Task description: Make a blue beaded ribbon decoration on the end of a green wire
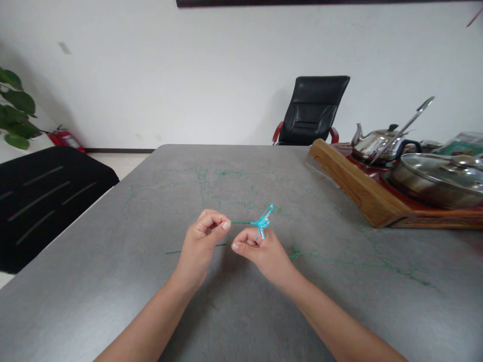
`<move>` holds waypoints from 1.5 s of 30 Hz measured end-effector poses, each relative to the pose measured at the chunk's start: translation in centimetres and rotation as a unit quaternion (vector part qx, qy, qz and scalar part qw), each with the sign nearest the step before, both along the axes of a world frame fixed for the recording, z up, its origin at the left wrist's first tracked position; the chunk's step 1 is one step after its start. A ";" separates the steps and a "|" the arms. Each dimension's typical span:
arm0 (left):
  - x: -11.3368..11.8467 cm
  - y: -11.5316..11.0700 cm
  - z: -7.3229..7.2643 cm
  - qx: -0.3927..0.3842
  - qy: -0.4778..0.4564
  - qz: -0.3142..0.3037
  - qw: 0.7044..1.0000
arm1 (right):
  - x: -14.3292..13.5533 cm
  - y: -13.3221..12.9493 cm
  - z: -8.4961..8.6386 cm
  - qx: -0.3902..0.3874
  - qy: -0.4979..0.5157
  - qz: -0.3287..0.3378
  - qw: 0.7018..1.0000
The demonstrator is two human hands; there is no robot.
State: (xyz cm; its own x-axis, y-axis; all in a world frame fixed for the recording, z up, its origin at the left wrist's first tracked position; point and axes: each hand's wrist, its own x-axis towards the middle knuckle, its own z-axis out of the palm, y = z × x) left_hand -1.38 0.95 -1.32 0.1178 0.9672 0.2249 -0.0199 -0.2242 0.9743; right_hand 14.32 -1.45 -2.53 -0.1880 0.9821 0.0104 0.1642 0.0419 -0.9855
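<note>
My left hand (207, 235) pinches a thin green stem between thumb and forefinger. At the stem's right end sits a small light-blue flower (260, 221) with narrow looped petals that look beaded. The stem is held level above the table, its flower end pointing right. My right hand (260, 247) is just below and beside the flower, thumb and forefinger pressed together; whatever is between them, if anything, is too small to make out. Behind my left hand a straight dark-green wire (173, 252) lies on the table, partly hidden by the hand.
Loose tangles of fine green thread (226, 173) spread over the grey table (94, 301). On the right, a wooden tray (349, 188) bears a metal kettle (377, 143) and a glass-lidded pan (433, 183). Black chairs (317, 108) stand beyond the far edge and at the left.
</note>
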 end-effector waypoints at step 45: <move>0.3 -0.6 0.5 -0.061 0.009 -0.144 0.988 | 3.9 2.4 1.2 -0.063 0.080 -0.035 0.994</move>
State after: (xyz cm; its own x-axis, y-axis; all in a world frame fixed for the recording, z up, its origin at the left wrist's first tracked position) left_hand -1.11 0.32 -0.79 0.3957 0.9124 0.1046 -0.0487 -0.0929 0.9945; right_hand 18.24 0.98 -1.32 -0.1247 0.9881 -0.0896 0.0024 -0.0900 -0.9959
